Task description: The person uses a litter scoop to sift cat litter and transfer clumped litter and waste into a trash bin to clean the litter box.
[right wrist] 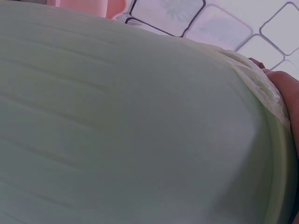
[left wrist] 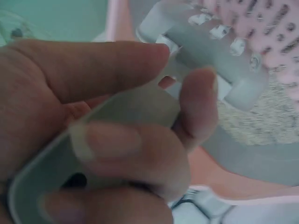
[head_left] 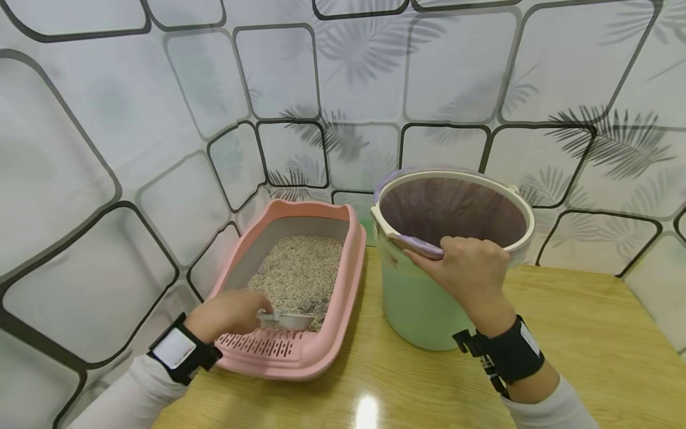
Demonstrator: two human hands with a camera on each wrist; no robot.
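A pale grey litter scoop (head_left: 293, 322) is held by its handle in my left hand (head_left: 233, 313), low over the near end of a pink litter box (head_left: 351, 286). Sandy litter (head_left: 300, 268) with darker clumps near the scoop fills the box's grey inside. In the left wrist view, curled fingers wrap the handle of the scoop (left wrist: 205, 51). My right hand (head_left: 471, 274) grips the near rim of a light green trash bin (head_left: 418, 304), lined with a purplish bag (head_left: 455, 208). The right wrist view shows mostly the bin's side (right wrist: 140, 112); the right fingertips are hidden there.
Both containers stand side by side on a yellow wooden surface (head_left: 579, 333). Patterned wall covering (head_left: 364, 77) rises behind them and along the left. A slotted pink ledge (head_left: 262, 345) forms the litter box's near end.
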